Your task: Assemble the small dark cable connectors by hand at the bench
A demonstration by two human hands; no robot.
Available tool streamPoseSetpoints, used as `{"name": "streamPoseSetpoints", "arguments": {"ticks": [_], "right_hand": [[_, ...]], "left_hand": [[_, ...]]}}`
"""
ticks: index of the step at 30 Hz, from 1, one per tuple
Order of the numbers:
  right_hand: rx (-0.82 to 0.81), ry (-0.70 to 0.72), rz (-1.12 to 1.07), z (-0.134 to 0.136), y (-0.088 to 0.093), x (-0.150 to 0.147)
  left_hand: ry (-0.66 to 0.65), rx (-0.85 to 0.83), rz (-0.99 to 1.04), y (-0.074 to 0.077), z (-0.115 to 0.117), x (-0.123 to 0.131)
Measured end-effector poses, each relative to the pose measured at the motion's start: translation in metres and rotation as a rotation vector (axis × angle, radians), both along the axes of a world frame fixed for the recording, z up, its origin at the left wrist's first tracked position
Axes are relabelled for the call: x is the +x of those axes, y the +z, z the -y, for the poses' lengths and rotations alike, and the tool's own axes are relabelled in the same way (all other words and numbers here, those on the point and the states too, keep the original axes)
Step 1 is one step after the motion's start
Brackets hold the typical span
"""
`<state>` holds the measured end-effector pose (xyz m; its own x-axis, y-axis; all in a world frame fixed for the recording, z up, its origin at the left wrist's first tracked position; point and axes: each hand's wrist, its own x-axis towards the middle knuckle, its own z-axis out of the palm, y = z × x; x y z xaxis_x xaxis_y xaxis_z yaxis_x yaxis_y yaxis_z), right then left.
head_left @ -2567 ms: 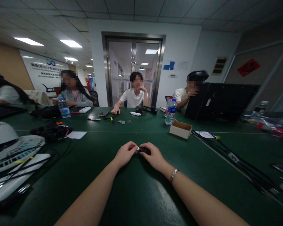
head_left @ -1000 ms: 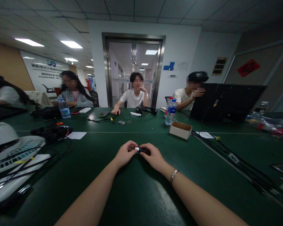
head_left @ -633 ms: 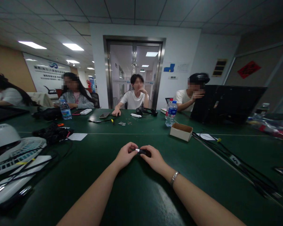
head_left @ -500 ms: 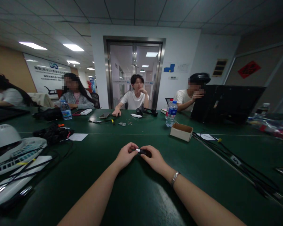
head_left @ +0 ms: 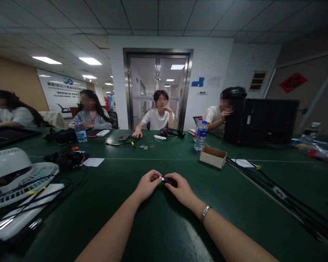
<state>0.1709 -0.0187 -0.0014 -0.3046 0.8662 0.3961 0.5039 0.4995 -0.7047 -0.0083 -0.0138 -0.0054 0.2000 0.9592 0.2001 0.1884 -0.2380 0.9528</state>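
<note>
Over the green tabletop [head_left: 120,218], my two hands meet at a small dark stick-like object with a silver end [head_left: 167,180]; its exact kind is too small to tell. The fingers of my right hand [head_left: 182,189], with a silver bracelet [head_left: 205,213] at the wrist, are wrapped round its black body. At the silver end, the thumb and fingers of my left hand [head_left: 149,186] are pinched together, touching the tip. Parts of the object are hidden behind the fingers.
A cardboard box [head_left: 213,157] and bottles [head_left: 201,136] stand ahead to the right, near cables [head_left: 280,194]. A white helmet-like object [head_left: 9,163] and a white slab with cables [head_left: 30,211] lie left. A person [head_left: 160,118] sits opposite; other people sit either side.
The view has tilted up slightly, so the scene sits lower. Less of the silver end shows between my fingers. Both hands keep their grip on the small object.
</note>
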Motion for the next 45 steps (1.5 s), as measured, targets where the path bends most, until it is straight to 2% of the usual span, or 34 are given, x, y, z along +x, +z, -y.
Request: {"name": "streamPoseSetpoints", "arguments": {"ticks": [38,45], "right_hand": [[0.009,0.005,0.009,-0.0007,-0.0017,0.0005],[0.021,0.025,0.025,0.0003,-0.0009,-0.0002]], "left_hand": [[0.009,0.001,-0.022,-0.0015,-0.0017,-0.0002],[-0.021,-0.002,0.013,0.0,0.0001,0.0003]]}}
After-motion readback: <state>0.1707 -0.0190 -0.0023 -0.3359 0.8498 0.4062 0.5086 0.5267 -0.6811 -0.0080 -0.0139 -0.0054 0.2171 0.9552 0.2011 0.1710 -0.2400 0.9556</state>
